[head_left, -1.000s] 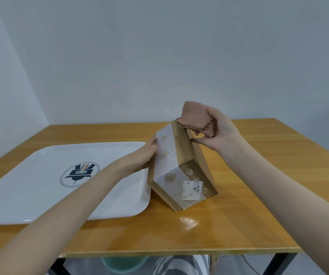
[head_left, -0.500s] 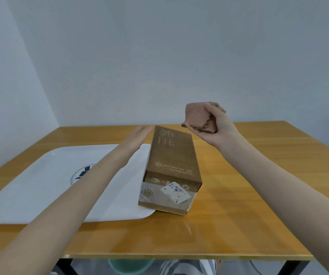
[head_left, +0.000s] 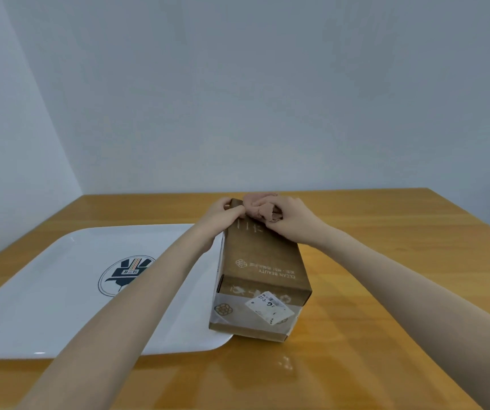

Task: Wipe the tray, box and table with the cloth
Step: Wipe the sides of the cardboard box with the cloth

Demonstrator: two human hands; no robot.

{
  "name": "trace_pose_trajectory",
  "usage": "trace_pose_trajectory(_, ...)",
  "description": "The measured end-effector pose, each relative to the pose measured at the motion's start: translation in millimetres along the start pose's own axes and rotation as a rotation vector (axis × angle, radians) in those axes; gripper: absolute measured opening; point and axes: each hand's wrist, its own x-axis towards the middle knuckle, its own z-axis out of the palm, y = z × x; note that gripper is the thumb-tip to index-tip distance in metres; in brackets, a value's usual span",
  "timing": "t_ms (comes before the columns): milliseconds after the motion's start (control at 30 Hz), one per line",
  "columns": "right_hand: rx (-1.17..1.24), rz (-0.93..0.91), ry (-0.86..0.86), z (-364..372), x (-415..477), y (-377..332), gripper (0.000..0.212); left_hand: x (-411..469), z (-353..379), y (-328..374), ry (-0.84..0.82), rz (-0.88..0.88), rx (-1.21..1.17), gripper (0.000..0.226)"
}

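1. Lowered since a moment ago, the right hand point(head_left: 292, 220) presses a bunched pinkish-brown cloth point(head_left: 260, 209), fingers curled round it, onto the far end of a long brown cardboard box point(head_left: 263, 261).
2. Opposite, the left hand point(head_left: 223, 216) pinches the box's far corner.
3. Box lies flat on the wooden table point(head_left: 400, 306), edge overlapping the white rectangular tray point(head_left: 45, 306).
4. Light, stiff cardboard likely slides; hold its end.

Tabletop point(head_left: 385, 291): wood with visible grain, varnished, glossy; it reflects light at the near edge. Tray point(head_left: 45, 306): smooth white, plastic by appearance, semi-gloss, with a printed emblem. Box point(head_left: 263, 261): matt brown cardboard with pale print; a paler band and a white paper label point(head_left: 270, 309) on the near end. Cloth point(head_left: 260, 210): soft pinkish-brown fabric, nap matt, bunched.
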Motion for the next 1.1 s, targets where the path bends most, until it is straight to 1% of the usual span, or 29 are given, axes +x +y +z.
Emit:
trace_pose_trajectory(33, -0.079, -0.004, -0.014, -1, 0, 4, 0.026, 1, 0, -2, 0.003, 0.005, 0.001, 0.020)
trace_pose_trajectory(67, -0.101, -0.006, -0.004, -3, 3, 8, 0.029, 3, 1, -3, 0.002, 0.007, 0.005, 0.026)
trace_pose_trajectory(167, -0.112, 0.020, 0.056, -10, 7, 12, 0.024, 5, 1, -4, 0.016, -0.002, 0.017, 0.037)
trace_pose_trajectory(267, -0.106, 0.104, 0.095, -8, 10, 29, 0.012, 6, 1, -6, 0.011, -0.008, 0.008, 0.038)
trace_pose_trajectory(333, -0.099, 0.130, 0.084, -7, 11, 35, 0.007, 7, 1, -7, 0.006, -0.003, 0.006, 0.037)
trace_pose_trajectory(400, -0.054, 0.120, 0.093, -8, 11, 34, 0.008, 7, 1, -7, 0.009, 0.000, -0.006, 0.036)
trace_pose_trajectory(467, 0.032, 0.118, 0.149, -10, 8, 34, 0.008, 6, 2, -7, 0.012, 0.002, -0.020, 0.037)
trace_pose_trajectory(567, 0.044, 0.167, 0.227, -7, -2, 39, 0.012, 5, 3, -8, 0.009, 0.000, -0.038, 0.047)
trace_pose_trajectory(600, 0.041, 0.176, 0.227, -5, -4, 42, 0.013, 5, 4, -8, 0.012, -0.001, -0.043, 0.047)
trace_pose_trajectory(667, 0.059, 0.199, 0.229, -5, -6, 41, 0.016, 7, 5, -8, 0.024, 0.003, -0.058, 0.038)
trace_pose_trajectory(767, 0.130, 0.233, 0.315, -3, -5, 41, 0.025, 7, 7, -8, 0.039, 0.006, -0.073, 0.033)
trace_pose_trajectory(800, 0.142, 0.242, 0.347, -1, -6, 40, 0.025, 7, 7, -8, 0.045, 0.011, -0.070, 0.033)
trace_pose_trajectory(867, 0.130, 0.259, 0.380, 5, -11, 38, 0.019, 7, 8, -9, 0.050, 0.017, -0.065, 0.033)
trace_pose_trajectory(900, 0.123, 0.265, 0.378, 7, -13, 37, 0.019, 7, 8, -9, 0.050, 0.018, -0.061, 0.032)
trace_pose_trajectory(933, 0.120, 0.272, 0.364, 6, -15, 35, 0.026, 7, 7, -9, 0.049, 0.021, -0.055, 0.031)
trace_pose_trajectory(1000, 0.065, 0.287, 0.271, -2, -12, 30, 0.037, 7, 6, -9, 0.048, 0.022, -0.049, 0.030)
trace_pose_trajectory(1033, 0.043, 0.299, 0.213, -8, -9, 28, 0.038, 7, 6, -10, 0.045, 0.023, -0.048, 0.030)
trace_pose_trajectory(1100, 0.059, 0.318, 0.165, -20, 2, 25, 0.029, 7, 5, -9, 0.033, 0.021, -0.052, 0.030)
